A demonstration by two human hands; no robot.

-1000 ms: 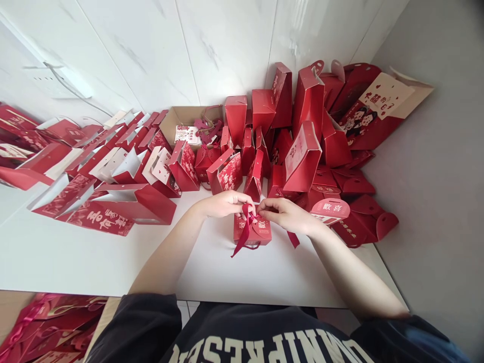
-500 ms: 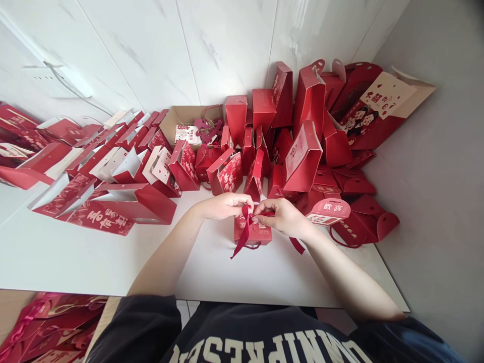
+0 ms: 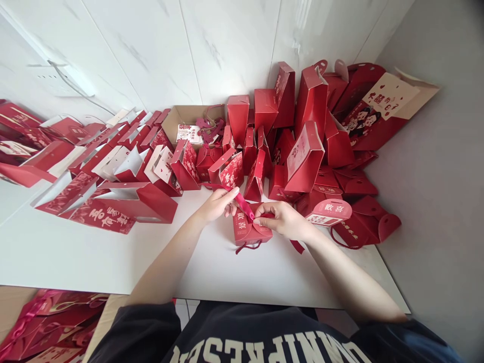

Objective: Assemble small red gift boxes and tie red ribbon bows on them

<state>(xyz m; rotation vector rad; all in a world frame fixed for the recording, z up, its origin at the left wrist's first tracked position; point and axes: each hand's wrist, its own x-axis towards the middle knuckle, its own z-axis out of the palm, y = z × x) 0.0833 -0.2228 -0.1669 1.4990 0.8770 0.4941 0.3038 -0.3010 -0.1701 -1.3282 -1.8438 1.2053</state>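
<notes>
A small red gift box [image 3: 247, 233] with pale printed characters and a rope handle stands on the white table in front of me. A dark pink ribbon [image 3: 245, 205] runs from the top of this box up to the left. My left hand [image 3: 221, 204], left of the box, pinches the ribbon between thumb and fingers. My right hand [image 3: 282, 218] is closed on the ribbon at the box's top right, close to where its strands meet. One ribbon end hangs down below the right wrist. The fingers hide part of the ribbon where it crosses the box.
Several red boxes [image 3: 305, 156] crowd the table's back and right side. Open red paper bags [image 3: 136, 199] stand in rows at left. A cardboard box [image 3: 181, 117] by the wall holds cards and ribbon pieces. Below the table's front left edge lie more red bags [image 3: 56, 322].
My left hand has moved left and drawn the ribbon away from the box, uncovering its printed front. The ribbon end that hung over the front now stretches left. My right hand stays nearly in place.
</notes>
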